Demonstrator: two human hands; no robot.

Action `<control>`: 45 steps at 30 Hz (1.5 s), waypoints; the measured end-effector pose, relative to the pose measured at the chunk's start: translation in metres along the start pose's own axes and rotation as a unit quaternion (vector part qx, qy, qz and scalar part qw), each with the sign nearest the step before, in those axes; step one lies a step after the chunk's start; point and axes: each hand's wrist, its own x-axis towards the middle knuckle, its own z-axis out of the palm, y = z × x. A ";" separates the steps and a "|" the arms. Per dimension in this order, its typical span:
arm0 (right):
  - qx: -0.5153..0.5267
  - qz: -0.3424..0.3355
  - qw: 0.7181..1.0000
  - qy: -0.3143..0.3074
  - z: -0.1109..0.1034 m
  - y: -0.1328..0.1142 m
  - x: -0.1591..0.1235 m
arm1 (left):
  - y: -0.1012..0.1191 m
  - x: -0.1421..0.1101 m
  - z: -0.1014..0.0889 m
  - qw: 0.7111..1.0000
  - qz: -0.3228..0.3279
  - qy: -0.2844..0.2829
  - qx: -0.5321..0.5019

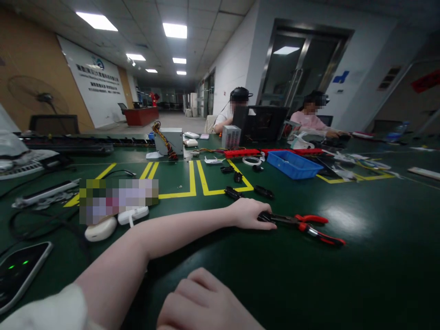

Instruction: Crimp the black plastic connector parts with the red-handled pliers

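"From the head view, what's that left hand [252,213] got?"

"Fingers closed round a small black plastic-looking piece [264,216], right at the nose of the red-handled metal pliers [304,224] on the green table [309,284]!"

"And the right hand [202,301]?"

"Curled, low in front; can't tell if it's holding anything."

"How far along?"

"Midway, I'd judge: chunky black pieces [233,193] lie loose beyond, none visibly finished."
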 end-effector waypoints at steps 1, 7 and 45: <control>0.002 0.006 1.000 0.018 0.000 0.004 -0.003 | 0.000 0.000 0.000 1.000 -0.001 -0.002 -0.003; -0.063 0.156 0.985 -0.024 -0.047 0.041 -0.034 | 0.000 0.001 0.002 1.000 -0.007 -0.004 -0.011; -0.262 0.429 0.865 -0.019 -0.126 0.134 -0.206 | 0.006 -0.005 0.005 0.999 0.040 0.007 -0.017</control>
